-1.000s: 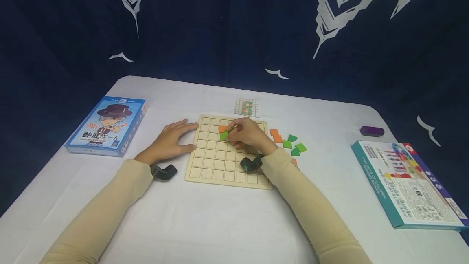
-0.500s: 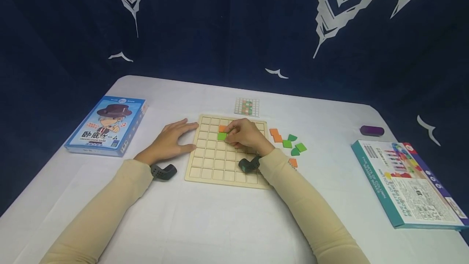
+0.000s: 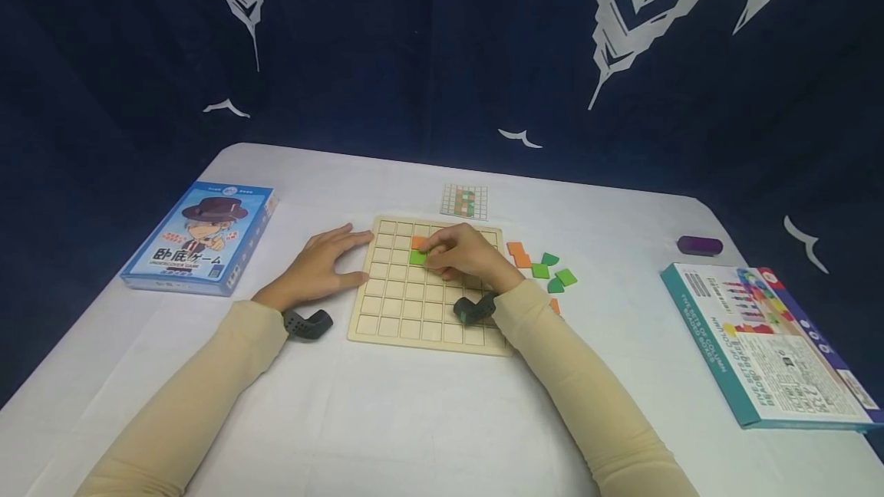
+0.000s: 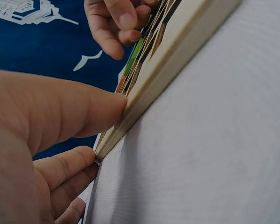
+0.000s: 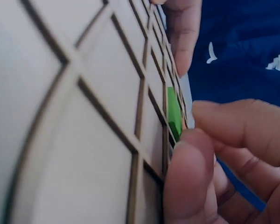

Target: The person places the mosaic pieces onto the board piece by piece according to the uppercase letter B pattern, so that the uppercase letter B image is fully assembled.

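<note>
Against the board point(image 3: 403, 309) the left hand point(image 3: 316, 265) rests outstretched, while whether the right hand point(image 3: 467, 255) pinches the green tile point(image 3: 417, 258) is unclear

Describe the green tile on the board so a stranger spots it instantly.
On the white table, find the pale wooden grid board. Toward its far side, beside the right hand, lies the green tile, just nearer than an orange tile. All other visible green pieces lie off the board, to its right.

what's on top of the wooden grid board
An orange tile and a green tile show on the wooden grid board, by the right hand. In the head view, that hand covers part of it; anything there can't be seen.
</note>
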Action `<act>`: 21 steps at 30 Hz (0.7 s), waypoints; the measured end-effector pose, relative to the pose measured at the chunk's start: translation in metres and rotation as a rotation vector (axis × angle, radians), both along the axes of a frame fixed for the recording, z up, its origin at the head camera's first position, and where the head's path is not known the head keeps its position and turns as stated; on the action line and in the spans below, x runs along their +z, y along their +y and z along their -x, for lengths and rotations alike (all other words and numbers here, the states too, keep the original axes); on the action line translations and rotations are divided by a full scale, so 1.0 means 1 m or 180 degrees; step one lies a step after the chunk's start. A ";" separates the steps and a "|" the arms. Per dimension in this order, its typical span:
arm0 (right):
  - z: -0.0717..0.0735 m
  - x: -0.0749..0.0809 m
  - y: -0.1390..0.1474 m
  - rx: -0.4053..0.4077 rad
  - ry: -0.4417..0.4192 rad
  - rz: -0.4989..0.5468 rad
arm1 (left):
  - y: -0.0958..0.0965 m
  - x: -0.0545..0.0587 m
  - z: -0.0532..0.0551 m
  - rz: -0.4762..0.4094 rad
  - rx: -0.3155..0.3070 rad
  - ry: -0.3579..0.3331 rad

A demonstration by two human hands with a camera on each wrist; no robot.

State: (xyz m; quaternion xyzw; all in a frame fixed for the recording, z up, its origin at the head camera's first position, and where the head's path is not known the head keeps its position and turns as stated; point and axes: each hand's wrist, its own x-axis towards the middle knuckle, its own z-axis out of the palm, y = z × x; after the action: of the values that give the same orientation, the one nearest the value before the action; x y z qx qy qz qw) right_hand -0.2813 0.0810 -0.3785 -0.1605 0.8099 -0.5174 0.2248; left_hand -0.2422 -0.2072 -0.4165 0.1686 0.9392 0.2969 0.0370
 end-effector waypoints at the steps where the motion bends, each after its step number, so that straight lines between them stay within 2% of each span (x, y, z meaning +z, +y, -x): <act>1: 0.000 0.000 0.002 0.0005 -0.0048 0.0064 | 0.000 0.000 0.000 0.0001 0.0000 0.0003; 8: 0.005 -0.003 0.018 -0.0013 -0.0417 0.0503 | 0.000 0.001 -0.001 -0.0019 0.0000 0.0009; 13: 0.005 0.002 0.034 -0.0042 -0.0591 0.0761 | 0.000 0.000 -0.001 -0.0023 0.0013 0.0010; 16: 0.006 0.004 0.045 -0.0101 -0.0597 0.0860 | 0.000 -0.001 0.000 -0.0027 0.0017 0.0008; 21: 0.010 0.006 0.065 -0.0196 -0.0438 0.0902 | -0.001 -0.002 0.001 -0.0019 0.0019 -0.0001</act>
State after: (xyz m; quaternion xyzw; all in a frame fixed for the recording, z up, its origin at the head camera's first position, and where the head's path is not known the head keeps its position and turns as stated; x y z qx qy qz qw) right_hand -0.2910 0.1464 -0.3722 -0.1299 0.7161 -0.6428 0.2390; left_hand -0.2431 -0.2081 -0.4189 0.1658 0.9388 0.2999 0.0358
